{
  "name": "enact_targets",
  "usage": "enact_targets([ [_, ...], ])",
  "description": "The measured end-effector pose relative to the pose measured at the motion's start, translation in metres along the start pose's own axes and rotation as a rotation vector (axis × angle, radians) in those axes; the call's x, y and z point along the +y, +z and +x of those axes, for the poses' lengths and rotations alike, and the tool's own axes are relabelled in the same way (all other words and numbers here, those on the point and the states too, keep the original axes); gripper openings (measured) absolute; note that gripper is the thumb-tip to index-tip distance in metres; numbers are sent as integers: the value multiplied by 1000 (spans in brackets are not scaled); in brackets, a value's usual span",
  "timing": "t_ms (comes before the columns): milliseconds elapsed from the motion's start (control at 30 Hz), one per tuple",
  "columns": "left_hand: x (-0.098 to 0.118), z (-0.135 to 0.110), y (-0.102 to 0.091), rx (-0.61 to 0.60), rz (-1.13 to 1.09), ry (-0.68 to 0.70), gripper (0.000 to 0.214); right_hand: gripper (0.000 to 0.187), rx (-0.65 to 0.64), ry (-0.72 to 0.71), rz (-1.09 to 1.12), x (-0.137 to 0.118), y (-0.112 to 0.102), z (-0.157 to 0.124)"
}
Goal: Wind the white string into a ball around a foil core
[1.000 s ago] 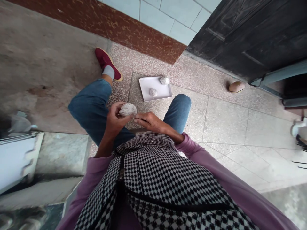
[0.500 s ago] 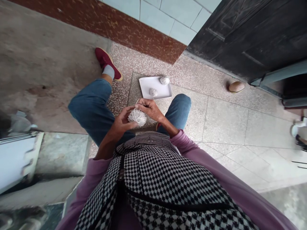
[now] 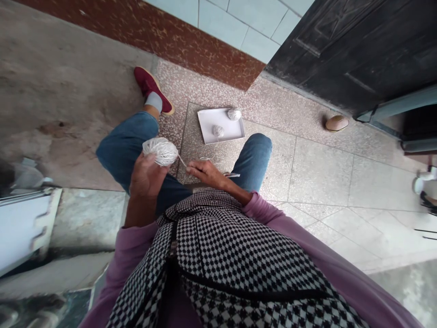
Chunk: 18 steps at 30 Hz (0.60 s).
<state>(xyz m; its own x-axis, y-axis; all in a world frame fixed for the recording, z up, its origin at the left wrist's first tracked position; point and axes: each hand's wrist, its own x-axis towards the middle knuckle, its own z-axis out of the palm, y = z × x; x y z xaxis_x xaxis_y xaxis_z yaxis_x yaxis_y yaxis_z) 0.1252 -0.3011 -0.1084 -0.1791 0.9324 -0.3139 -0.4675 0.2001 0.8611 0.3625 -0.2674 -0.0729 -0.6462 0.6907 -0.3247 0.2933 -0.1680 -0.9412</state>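
Note:
My left hand (image 3: pixel 145 177) is closed round a white ball of thread (image 3: pixel 160 151), held up over my left thigh. A taut strand runs from the ball down to my right hand (image 3: pixel 205 172), whose fingertips pinch the thread above my lap. On the floor in front of my knees lies a white tray (image 3: pixel 205 127) with two smaller thread balls, one in its middle (image 3: pixel 218 131) and one at its far right corner (image 3: pixel 234 114).
I sit with blue-jeaned legs apart on a speckled tile floor; my left foot wears a red shoe (image 3: pixel 150 86). A dark door (image 3: pixel 358 45) stands at the upper right, a brown rounded object (image 3: pixel 336 123) lies by it. A white box (image 3: pixel 23 223) is at the left.
My left hand has carried the ball up and to the left, away from the right hand. The right hand dropped back toward my lap, drawing the strand taut between them.

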Motion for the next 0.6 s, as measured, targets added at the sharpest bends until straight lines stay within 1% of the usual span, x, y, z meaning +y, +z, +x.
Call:
enact_targets([
  [100, -9, 4, -5, 86, 153, 50, 75, 39, -118, 6, -72, -18, 3, -14],
  [167, -16, 1, -6, 101, 274, 62, 80, 32, -121, -19, -105, -30, -5, -17],
  [200, -19, -2, -5, 83, 326, 55, 81, 30, -100, -43, -111, -35, -12, -16],
  [267, -21, -9, -3, -13, 392, 0, 78, 34, -34, -84, -112, -38, -28, -9],
  [367, -15, -19, 2, -219, 344, -143, 67, 53, 49, -72, -89, -30, -48, 7],
  [433, -9, -23, 6, -315, 276, -191, 60, 65, 54, -65, -17, -18, -49, 16],
  [467, -7, -24, 8, -341, 232, -192, 60, 69, 54, -70, 37, -12, -47, 18],
  [533, -4, -24, 11, -356, 129, -183, 71, 74, 56, -74, 144, 1, -37, 20],
  [600, 1, -23, 10, -289, 74, -149, 83, 76, 49, -44, 221, 11, -25, 18],
])
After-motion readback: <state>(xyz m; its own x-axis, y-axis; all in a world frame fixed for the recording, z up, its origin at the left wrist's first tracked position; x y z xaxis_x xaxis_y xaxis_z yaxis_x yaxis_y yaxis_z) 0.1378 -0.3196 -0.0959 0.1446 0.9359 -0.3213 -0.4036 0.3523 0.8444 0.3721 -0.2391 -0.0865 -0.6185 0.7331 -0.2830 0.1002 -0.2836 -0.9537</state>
